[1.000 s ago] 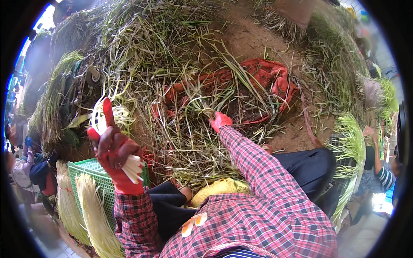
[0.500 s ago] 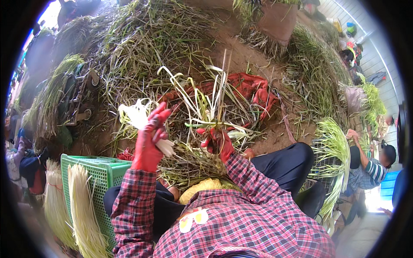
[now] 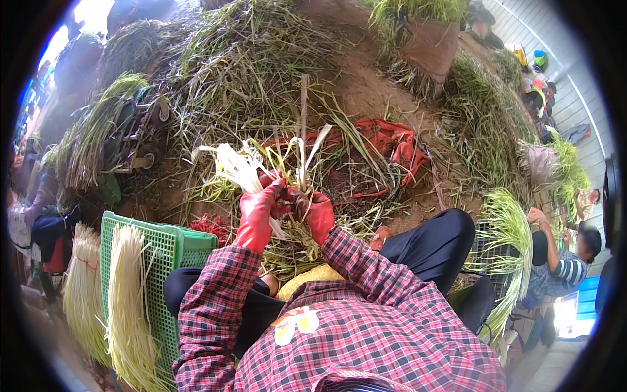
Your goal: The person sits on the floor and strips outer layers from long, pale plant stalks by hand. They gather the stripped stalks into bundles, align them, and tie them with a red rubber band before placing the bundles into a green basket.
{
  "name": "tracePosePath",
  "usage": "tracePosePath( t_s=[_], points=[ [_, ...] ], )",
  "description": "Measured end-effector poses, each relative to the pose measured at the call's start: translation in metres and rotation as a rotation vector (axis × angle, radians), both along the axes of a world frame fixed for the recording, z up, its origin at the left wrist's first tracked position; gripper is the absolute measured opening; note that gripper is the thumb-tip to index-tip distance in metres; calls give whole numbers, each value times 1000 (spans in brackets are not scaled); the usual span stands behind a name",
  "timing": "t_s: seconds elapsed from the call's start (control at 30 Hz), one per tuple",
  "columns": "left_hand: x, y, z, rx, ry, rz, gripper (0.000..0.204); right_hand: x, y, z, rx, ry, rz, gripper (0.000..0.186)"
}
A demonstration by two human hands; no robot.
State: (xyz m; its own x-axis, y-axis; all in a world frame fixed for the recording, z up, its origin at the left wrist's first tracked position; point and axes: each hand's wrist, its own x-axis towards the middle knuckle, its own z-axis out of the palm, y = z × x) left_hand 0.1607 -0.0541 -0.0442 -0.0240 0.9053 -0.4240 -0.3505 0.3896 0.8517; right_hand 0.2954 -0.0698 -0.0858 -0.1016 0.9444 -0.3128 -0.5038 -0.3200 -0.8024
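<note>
My left hand (image 3: 257, 215), in a red glove, is closed around a bundle of pale, whitish-green stalks (image 3: 236, 167). Their loose ends fan out up and to the left, and the cut ends poke out under the palm. Right beside it, fingers of both gloves meeting, my right hand (image 3: 315, 214) is pinched on a few thin leafy stalks (image 3: 304, 160). A straight brown stick (image 3: 304, 108) rises above the right hand; whether that hand holds it is hidden. Beneath both hands lies a heap of leaf scraps (image 3: 287, 251).
A green plastic crate (image 3: 166, 245) stands at my left, with long pale stalk bundles (image 3: 127, 287) against it. Ahead lie a red sheet or sack (image 3: 405, 153) and a large trimmings pile (image 3: 241, 65). At right, a co-worker (image 3: 565, 261) sits near green stalks (image 3: 513, 242).
My hands have come together: the left moved right with its bundle, the right moved left. The leafy stalks that spread above the right hand are now fewer, and the brown stick has shifted left.
</note>
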Motion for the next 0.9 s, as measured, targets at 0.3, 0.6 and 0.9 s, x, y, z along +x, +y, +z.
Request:
tracePosePath(
  t_s=[0.3,0.6,0.9],
  points=[
    [-42,13,28,181,-2,239,36,25,7,-54,-5,-138,-25,26],
    [-145,27,79,569,-331,396,45,150,-21,-154,-298,-1760,847,36],
    [-120,24,58,422,-180,92,50,113,26,-161,79,-200,206,29]
  ],
)
